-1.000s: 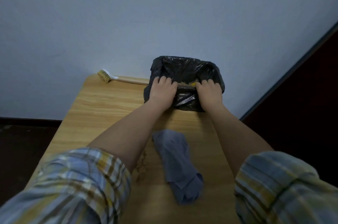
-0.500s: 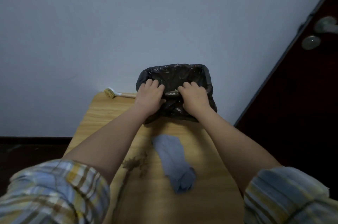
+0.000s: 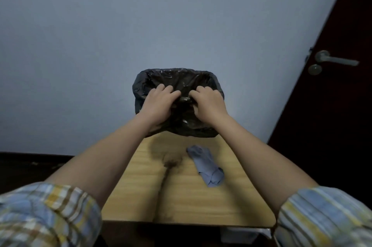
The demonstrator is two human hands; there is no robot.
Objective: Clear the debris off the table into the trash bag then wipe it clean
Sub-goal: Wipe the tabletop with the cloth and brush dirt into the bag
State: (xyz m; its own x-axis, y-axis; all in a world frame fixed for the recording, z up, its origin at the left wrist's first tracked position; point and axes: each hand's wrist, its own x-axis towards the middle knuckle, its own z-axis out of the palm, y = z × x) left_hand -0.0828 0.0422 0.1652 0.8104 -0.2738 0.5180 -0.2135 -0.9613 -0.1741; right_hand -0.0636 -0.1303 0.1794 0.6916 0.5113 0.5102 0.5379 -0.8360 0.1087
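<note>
Table (image 3: 201, 202), a light wood-grain rectangular top, stands against the pale blue wall (image 3: 141, 25), with a dark door and metal lever handle (image 3: 334, 60) to the right. At the table's far end sits the black thin-film plastic trash bag (image 3: 177, 105), its mouth spread open and facing the person.

Bag handling, as a judgement: light, soft and crinkly, slippery in the film, likely to collapse or slide if pulled from one side only. The near rim is the sound place to take hold, with two grips set apart so the mouth stays open.

Left hand (image 3: 159, 103) grips the near rim left of centre, fingers curled over the edge into the opening. Right hand (image 3: 209, 103) grips the same rim right of centre, fingers likewise curled round the bunched film. Both hands are closed on the plastic; the bag body hangs below and behind the two grips, its lower part resting on the table edge zone.

Crumpled grey-blue cleaning cloth (image 3: 207, 168) lies loose on the table, near the bag and between the forearms, nearer the right one; soft and limp, it can be taken anywhere.

Brown crumbly debris (image 3: 171, 163) lies in a small heap just left of the cloth, with a thin trail running toward the near edge. It appears fine and loose, better swept than pinched. It lies well short of the bag mouth, untouched by either hand.
</note>
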